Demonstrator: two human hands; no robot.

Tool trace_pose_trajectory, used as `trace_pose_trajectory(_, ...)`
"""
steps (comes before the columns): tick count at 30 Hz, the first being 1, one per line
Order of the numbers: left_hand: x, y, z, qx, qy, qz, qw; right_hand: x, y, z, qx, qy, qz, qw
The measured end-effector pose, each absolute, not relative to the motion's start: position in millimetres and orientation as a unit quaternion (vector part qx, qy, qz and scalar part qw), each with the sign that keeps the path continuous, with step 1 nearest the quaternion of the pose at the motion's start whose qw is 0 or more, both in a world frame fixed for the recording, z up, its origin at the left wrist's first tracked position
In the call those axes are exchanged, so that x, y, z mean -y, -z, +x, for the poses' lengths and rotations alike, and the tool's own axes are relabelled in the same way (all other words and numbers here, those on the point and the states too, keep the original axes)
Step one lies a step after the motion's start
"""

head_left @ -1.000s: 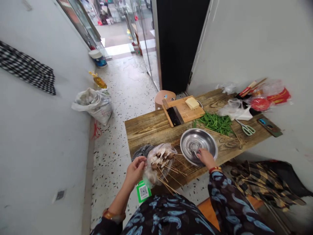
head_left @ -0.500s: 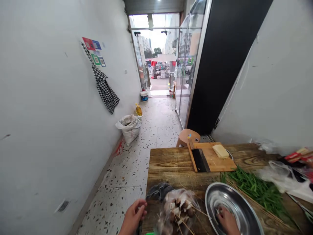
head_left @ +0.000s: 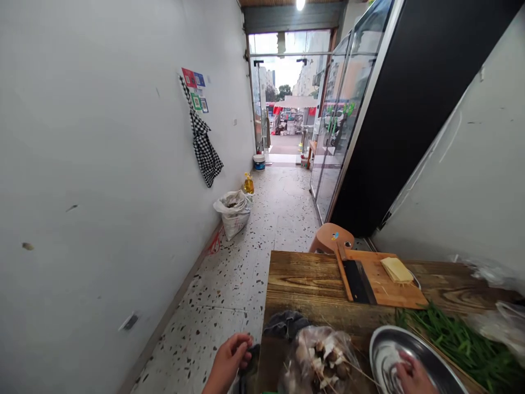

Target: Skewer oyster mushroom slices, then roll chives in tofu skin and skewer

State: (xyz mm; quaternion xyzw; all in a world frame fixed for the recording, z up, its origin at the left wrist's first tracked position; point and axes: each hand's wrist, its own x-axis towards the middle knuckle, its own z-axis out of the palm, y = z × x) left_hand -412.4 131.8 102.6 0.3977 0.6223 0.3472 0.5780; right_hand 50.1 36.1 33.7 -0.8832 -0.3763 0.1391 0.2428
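My left hand (head_left: 232, 355) hangs past the table's left edge, fingers curled in toward the thumb; whatever may be between them is too small to make out. My right hand (head_left: 414, 373), slightly blurred, reaches into an oval metal dish (head_left: 379, 339). Its fingers are bent together, and their tips are too blurred to show what they hold. Between my hands lies a clear plastic bag (head_left: 301, 350) with brown and white mushroom-like pieces (head_left: 328, 355) and thin sticks. A dark crumpled cloth (head_left: 287, 324) lies behind the bag.
On the wooden table (head_left: 299, 273) are a cutting board (head_left: 389, 290), a dark-bladed cleaver (head_left: 357, 280), stacked pale yellow sheets (head_left: 396, 270) and green leafy stalks (head_left: 463, 334). A stool (head_left: 328, 236) stands beyond. A white sack (head_left: 235, 219) and an oil bottle (head_left: 248, 184) stand along the left wall.
The camera has turned left, so the surroundings have shifted right in view. My left hand's fingers look more curled. My right hand is still in the metal dish.
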Motion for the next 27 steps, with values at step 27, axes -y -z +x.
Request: trace_pose_trajectory(27,-68,13,-535,-0.640,-0.309,0.146,0.688,-27,-85,-284,0.668,-0.502,-0.533,0.133)
